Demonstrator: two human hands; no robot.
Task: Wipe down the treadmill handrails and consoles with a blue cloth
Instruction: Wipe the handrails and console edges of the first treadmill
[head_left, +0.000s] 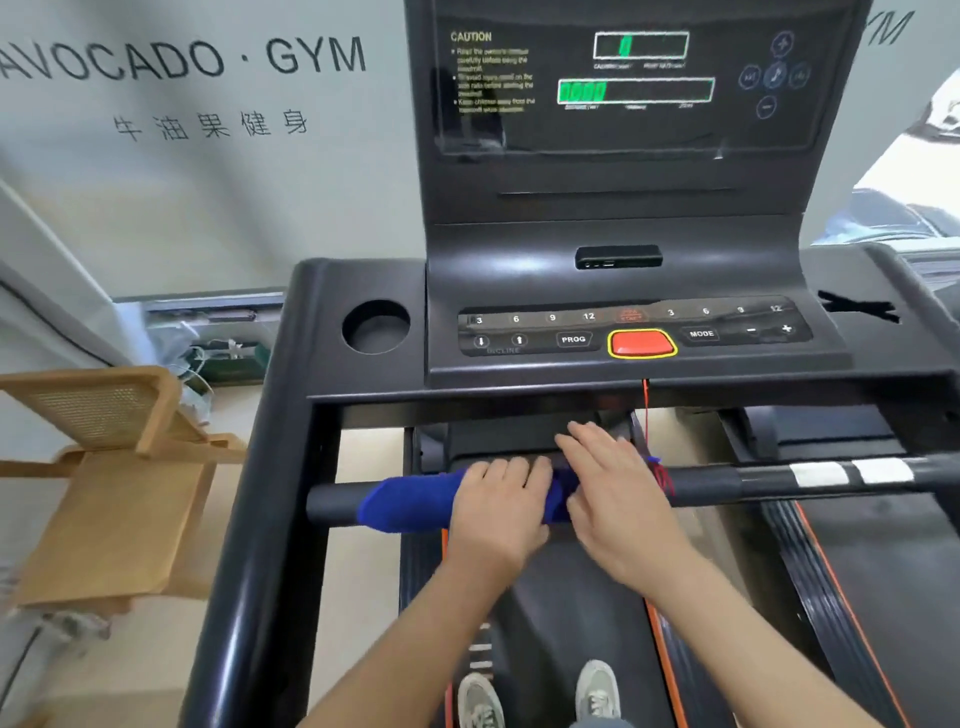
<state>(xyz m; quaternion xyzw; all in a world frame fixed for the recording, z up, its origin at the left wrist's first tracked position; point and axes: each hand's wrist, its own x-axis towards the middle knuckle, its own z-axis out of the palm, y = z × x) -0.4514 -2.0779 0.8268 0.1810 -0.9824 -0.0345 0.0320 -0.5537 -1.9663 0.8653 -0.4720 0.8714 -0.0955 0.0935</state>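
A person standing on a treadmill belt presses a blue cloth (410, 501) over the front crossbar handrail (727, 480), the cloth draped around the bar and trailing out past the left hand (498, 506) toward the bar's left end. The left hand lies palm down on the cloth with its fingers curled over the bar, pinning the fabric against it; the right hand (618, 491) rests just beside it, fingers spread and flat, its inner edge touching the cloth and its fingertips reaching past the bar. Neither hand closes into a full fist. Judging by where the cloth sits, the wiping is at an early stage: only the middle-left stretch of the crossbar is under the cloth, while the length running away from the right hand, with its two white bands (852, 473), appears untouched. Above and beyond both hands, the button console (634, 332) with its red stop button (641, 344) and the upright display panel (623, 93) have no cloth near them. The side rail (270, 467) beyond the left hand likewise awaits cleaning.
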